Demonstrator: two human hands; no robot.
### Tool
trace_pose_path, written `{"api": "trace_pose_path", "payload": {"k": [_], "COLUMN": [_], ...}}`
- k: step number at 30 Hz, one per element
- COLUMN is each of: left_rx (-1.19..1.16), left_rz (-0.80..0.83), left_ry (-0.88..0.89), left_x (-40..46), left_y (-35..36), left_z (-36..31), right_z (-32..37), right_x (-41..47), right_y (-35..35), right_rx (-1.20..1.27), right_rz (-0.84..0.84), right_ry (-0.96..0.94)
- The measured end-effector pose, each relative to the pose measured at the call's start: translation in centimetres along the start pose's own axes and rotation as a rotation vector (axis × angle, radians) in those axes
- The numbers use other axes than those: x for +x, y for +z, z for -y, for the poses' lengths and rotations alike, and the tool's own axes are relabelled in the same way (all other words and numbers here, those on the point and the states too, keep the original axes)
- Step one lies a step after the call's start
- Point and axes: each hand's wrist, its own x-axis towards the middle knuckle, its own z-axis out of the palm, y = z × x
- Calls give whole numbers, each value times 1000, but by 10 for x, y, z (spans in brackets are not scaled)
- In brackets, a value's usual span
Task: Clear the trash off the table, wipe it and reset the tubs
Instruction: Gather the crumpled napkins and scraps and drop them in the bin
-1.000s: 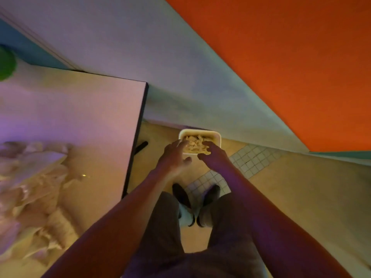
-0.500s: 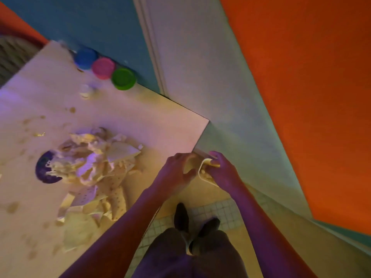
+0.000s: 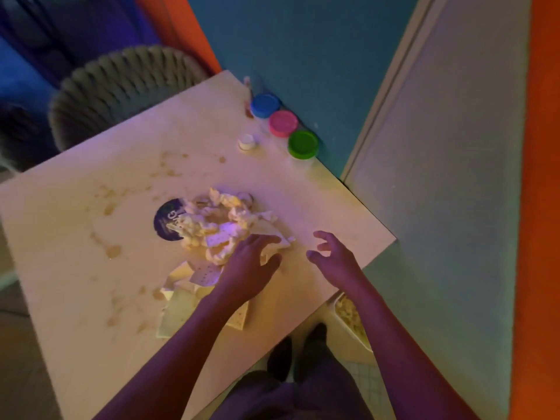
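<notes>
A heap of crumpled paper trash [image 3: 218,228] lies in the middle of the stained table [image 3: 75,237], partly covering a dark round disc [image 3: 165,221]. Flat paper scraps [image 3: 178,313] lie nearer the front edge. My left hand [image 3: 251,265] reaches with spread fingers onto the heap's right side, touching the paper. My right hand [image 3: 333,259] hovers open just right of it, holding nothing. Three tubs stand at the far corner: blue lid [image 3: 265,105], pink lid [image 3: 283,123], green lid [image 3: 303,144]. A small white tub [image 3: 247,142] stands beside them.
A white bin [image 3: 353,321] holding paper trash sits on the floor under the table's right edge, by my feet [image 3: 297,350]. A woven chair [image 3: 121,86] stands beyond the table's far left side. Walls close in behind and to the right.
Both hands have come up from the floor bin, released the trash there, and moved over the table to the paper heap. My view has swung from the floor to the tabletop.
</notes>
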Motion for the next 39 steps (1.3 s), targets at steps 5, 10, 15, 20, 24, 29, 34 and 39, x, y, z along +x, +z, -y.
{"api": "trace_pose_path", "payload": {"k": [5,10,15,20,24,29,34,39], "left_rx": [27,65,152,233,273,332,359,372], "left_rz": [-146,-229,-227,-154,-106,-67,-94,-150], "left_ry": [-68,-165,-335,-459,-497,-521,-495,-413], "left_x": [11,36,68,92,105,124,127,128], "left_y": [-31,-56,-70,-67,-55,-46,-38,-44], "left_z": [11,27,36,41,43,47,59,66], "right_z": [38,69,90,93,90,86,84,85], "right_x": [30,65,108,137,149,155,158,159], "right_y": [14,28,35,40,47,53,59,62], "right_rx": [-72,-130,-248,-386,-527,-631,-603,-558], "right_rz": [69,146,245,316,346,330,287,253], "right_ry": [-105,-187,-233,-283,-321,-385,-381,-318]}}
